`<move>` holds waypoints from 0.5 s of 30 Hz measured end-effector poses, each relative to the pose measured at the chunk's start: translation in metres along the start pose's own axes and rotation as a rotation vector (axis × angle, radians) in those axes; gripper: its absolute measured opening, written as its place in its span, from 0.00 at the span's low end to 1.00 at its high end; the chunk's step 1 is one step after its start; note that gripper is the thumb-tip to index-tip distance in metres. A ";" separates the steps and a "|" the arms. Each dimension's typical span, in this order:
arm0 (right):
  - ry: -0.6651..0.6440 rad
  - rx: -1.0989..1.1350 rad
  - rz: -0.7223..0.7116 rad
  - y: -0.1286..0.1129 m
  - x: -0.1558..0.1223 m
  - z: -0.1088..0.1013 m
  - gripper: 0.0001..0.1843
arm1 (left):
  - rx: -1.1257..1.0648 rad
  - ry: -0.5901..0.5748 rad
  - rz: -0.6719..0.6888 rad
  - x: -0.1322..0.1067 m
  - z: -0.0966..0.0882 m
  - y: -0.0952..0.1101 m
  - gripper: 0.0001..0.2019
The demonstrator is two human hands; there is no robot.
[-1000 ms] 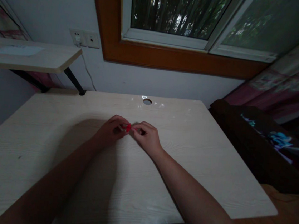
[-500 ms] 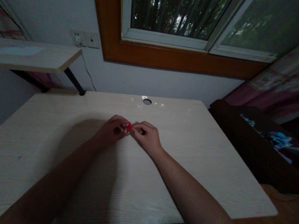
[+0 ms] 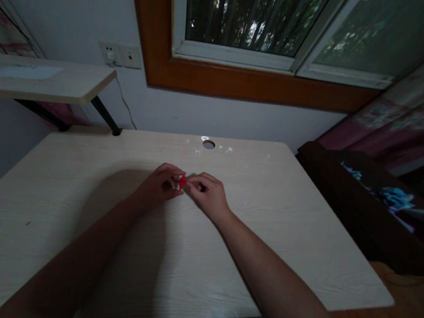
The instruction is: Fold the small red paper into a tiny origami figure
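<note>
A small red piece [image 3: 182, 181] is pinched between the fingertips of both my hands, just above the middle of a pale wooden table [image 3: 76, 205]. My left hand [image 3: 159, 186] has its fingers curled, thumb and forefinger closed on the red piece from the left. My right hand [image 3: 208, 195] is curled the same way and pinches it from the right. What the red piece is cannot be made out; most of it is hidden by my fingertips.
A round cable hole [image 3: 208, 144] sits near the table's far edge. A raised side shelf [image 3: 41, 80] stands at the left, wall sockets [image 3: 120, 55] behind it. A dark piece of furniture [image 3: 363, 207] lies along the right side, under a window [image 3: 251, 15].
The red piece has turned slightly between my fingertips. Both hands stay in the same place.
</note>
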State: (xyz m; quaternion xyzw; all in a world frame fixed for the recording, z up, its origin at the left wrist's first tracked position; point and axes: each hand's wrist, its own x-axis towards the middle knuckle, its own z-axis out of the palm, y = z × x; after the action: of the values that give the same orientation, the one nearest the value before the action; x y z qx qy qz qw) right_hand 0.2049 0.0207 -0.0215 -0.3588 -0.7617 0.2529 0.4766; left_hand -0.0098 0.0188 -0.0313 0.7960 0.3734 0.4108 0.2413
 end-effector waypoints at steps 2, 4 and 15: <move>-0.001 -0.002 -0.004 0.000 0.000 0.000 0.04 | -0.008 -0.011 -0.018 0.000 0.000 0.000 0.24; 0.000 -0.004 -0.006 -0.001 0.000 0.000 0.04 | -0.006 -0.015 -0.021 0.000 0.000 0.000 0.24; -0.016 -0.011 -0.011 -0.001 0.000 -0.001 0.04 | -0.004 -0.012 -0.012 0.001 0.000 0.001 0.24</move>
State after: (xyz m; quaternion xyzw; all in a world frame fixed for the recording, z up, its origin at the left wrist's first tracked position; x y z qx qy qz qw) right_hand 0.2052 0.0202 -0.0201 -0.3551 -0.7689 0.2490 0.4698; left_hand -0.0093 0.0189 -0.0305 0.7958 0.3759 0.4052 0.2476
